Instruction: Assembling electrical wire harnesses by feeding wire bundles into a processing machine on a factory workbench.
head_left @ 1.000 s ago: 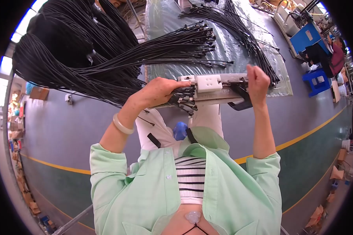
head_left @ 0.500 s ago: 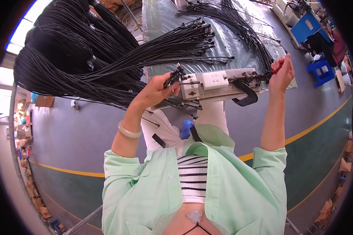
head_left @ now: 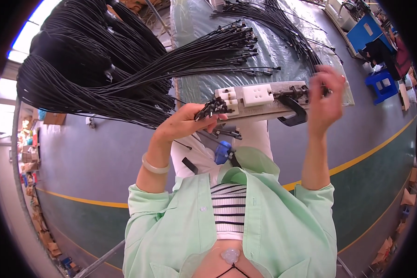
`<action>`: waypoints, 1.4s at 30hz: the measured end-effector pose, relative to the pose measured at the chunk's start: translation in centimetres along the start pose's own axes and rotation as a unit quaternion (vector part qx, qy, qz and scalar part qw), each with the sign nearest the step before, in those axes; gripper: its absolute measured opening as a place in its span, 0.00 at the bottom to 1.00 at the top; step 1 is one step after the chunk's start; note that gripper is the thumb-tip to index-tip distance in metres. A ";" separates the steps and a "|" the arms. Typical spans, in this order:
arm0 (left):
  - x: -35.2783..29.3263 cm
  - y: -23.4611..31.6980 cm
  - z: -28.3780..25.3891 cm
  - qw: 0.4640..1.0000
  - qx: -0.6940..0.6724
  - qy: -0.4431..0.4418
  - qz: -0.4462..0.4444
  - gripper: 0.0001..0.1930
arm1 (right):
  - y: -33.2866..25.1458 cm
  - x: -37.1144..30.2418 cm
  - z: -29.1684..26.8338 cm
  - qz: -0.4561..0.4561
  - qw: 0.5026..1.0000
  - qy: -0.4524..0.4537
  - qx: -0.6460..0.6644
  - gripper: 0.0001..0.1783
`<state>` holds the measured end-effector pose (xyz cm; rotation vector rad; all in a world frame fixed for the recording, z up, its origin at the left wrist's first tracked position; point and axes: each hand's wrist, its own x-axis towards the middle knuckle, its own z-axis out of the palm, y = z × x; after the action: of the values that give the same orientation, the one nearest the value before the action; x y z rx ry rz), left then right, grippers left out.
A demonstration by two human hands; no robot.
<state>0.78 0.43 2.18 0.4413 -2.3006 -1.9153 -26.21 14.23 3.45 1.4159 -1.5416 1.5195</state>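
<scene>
My left hand [head_left: 186,121] is closed around a bunch of black cables [head_left: 211,109], whose connector ends stick up past the fingers. That bunch lies against the left end of a clamping fixture [head_left: 267,113], a grey metal base with white blocks. A larger white block [head_left: 258,94] sits mid-base. On the right are a dark toggle clamp mechanism [head_left: 295,92] and a curved black C-clamp [head_left: 293,116]. My right hand [head_left: 328,95] is raised over the right end of the fixture, its fingers smeared by motion. Whether it touches the clamp's lever is hidden.
A thick mass of black cables [head_left: 74,60] hangs at the far left, its ends spread over the plastic-covered table [head_left: 194,85]. More cables [head_left: 287,30] lie at the back. Right of the table stand a blue stool [head_left: 381,85] and another person [head_left: 394,58].
My left hand has moved slightly down and right, bringing the connectors to the white block's front. The right hand, earlier closed at the lever end, has shifted slightly left and is now blurred.
</scene>
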 end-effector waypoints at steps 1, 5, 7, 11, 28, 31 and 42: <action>-0.1 0.2 0.0 0.999 -0.024 -0.010 -0.045 0.14 | -1.5 -0.9 0.8 0.029 0.984 -0.114 0.132 0.10; 0.4 -0.4 0.3 0.998 -0.052 -0.010 -0.041 0.13 | -6.6 -4.2 4.6 0.146 0.896 -0.288 0.304 0.14; 0.6 -0.5 0.2 0.998 -0.011 0.005 -0.066 0.14 | -7.0 -4.9 5.4 0.168 0.889 -0.299 0.303 0.15; 0.4 -1.2 0.4 0.999 -0.007 0.004 -0.049 0.13 | -5.4 -5.4 6.2 0.016 0.934 -0.282 0.220 0.15; 2.8 -0.7 -0.8 0.838 0.532 0.027 0.121 0.36 | 0.3 -2.6 1.2 0.017 0.996 -0.039 -0.080 0.14; 2.8 -0.8 -0.7 0.850 0.515 0.015 0.108 0.36 | 2.8 -1.3 -1.0 0.024 0.983 0.057 -0.174 0.11; 2.5 -0.9 -0.3 0.861 0.504 0.021 0.063 0.34 | 4.1 -3.1 2.5 0.145 0.973 -0.174 -0.052 0.23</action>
<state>-1.34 -0.72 1.09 0.3704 -3.0171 -0.4753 -28.37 11.98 -1.35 1.5066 -2.0860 1.3724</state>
